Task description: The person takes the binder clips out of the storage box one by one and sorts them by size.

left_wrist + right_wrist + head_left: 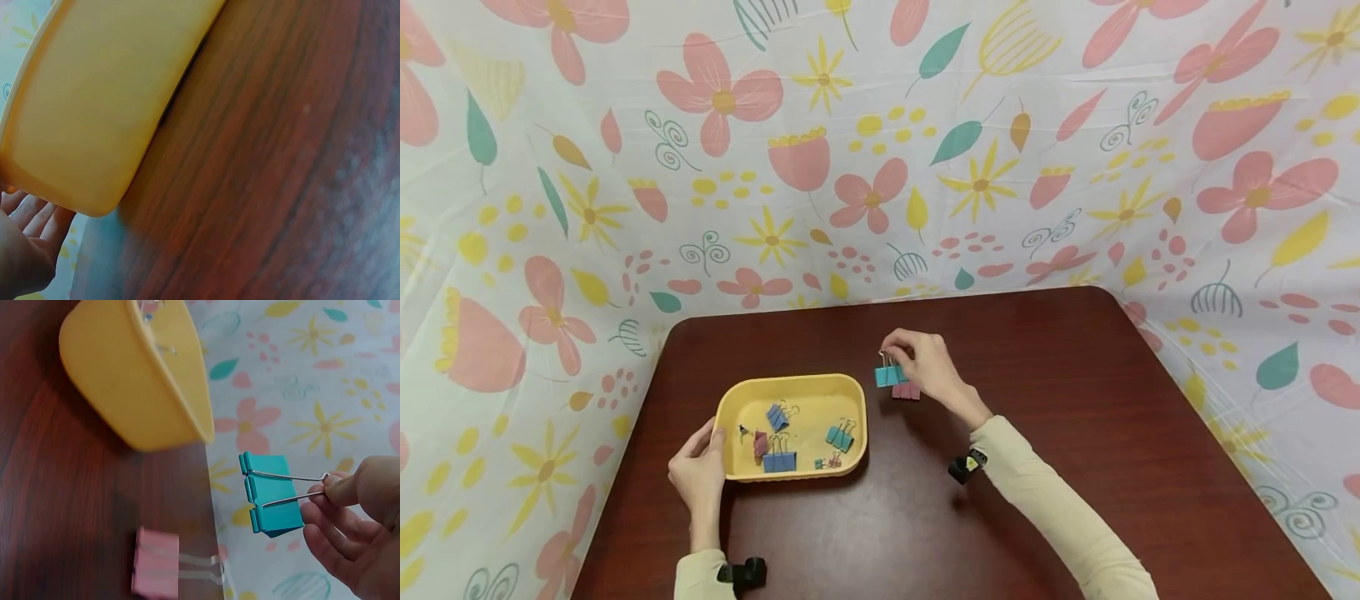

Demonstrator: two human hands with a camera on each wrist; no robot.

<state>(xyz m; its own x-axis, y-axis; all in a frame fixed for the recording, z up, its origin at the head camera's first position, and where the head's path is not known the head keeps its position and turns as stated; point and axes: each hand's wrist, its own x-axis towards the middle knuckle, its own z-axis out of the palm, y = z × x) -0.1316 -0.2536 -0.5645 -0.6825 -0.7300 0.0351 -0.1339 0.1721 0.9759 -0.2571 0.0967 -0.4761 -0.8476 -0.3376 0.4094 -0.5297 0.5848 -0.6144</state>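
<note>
In the head view my right hand (927, 364) is over the table, to the right of the yellow bin (857, 454). Its thumb and fingers pinch the wire handles of a teal binder clip (275, 497), whose body hangs off to the side in the right wrist view. A pink binder clip (156, 562) lies on the table near that hand. My left hand (698, 472) grips the bin's left end, thumb at the rim and fingers against the outside. Inside the bin lie a large blue binder clip (780, 462), a smaller blue one (778, 417) and a teal one (841, 435).
Also in the bin are a red clip (760, 444) and tiny clips (829, 462). Beneath everything is a dark red wooden table (1037, 358) with rounded corners. A flower-printed white cloth (880, 125) hangs behind and along both sides.
</note>
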